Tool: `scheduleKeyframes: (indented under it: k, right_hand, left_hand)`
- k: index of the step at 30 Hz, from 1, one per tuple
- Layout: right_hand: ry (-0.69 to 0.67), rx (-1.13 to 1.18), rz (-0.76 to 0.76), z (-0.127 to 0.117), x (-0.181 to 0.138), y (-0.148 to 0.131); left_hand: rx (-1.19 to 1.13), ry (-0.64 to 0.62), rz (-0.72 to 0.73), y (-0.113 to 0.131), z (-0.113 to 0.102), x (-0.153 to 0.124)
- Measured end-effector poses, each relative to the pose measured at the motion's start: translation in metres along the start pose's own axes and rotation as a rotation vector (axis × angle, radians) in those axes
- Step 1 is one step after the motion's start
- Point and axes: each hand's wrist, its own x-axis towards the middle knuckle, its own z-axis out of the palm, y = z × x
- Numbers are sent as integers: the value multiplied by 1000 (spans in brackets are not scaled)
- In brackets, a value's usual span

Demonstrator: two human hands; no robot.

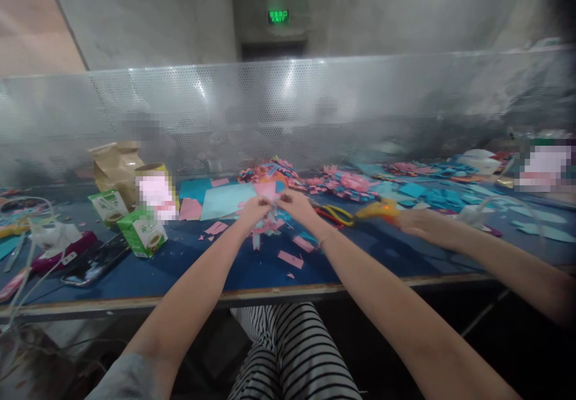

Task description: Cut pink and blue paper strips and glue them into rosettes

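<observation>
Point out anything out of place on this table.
Loose pink scraps lie scattered on the blue tabletop between the right hand and the front edge; they look untidy, like stray offcuts, apart from the heaped pieces behind.

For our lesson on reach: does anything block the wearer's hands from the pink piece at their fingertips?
Nothing visible: the left hand and right hand appear to pinch the pink piece; the co-worker's hand is farther right.

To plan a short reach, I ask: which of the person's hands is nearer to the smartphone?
Left. The left hand is well to the right of the smartphone and farther back; the right hand is just beyond the left hand, farther right.
</observation>
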Motion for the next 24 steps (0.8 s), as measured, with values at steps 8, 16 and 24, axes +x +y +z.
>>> scheduleKeyframes:
  k: [8, 16, 24]
  right_hand:
    - [4, 146, 76, 0, 3, 1]
    - [-10, 121, 100, 1, 3, 0]
    - [-30, 152, 80, -2, 3, -2]
  left_hand:
    - [29, -12, 22, 7, -1, -4]
    - [22, -50, 41, 2, -4, -1]
    - [-96, -46, -10, 2, 0, -3]
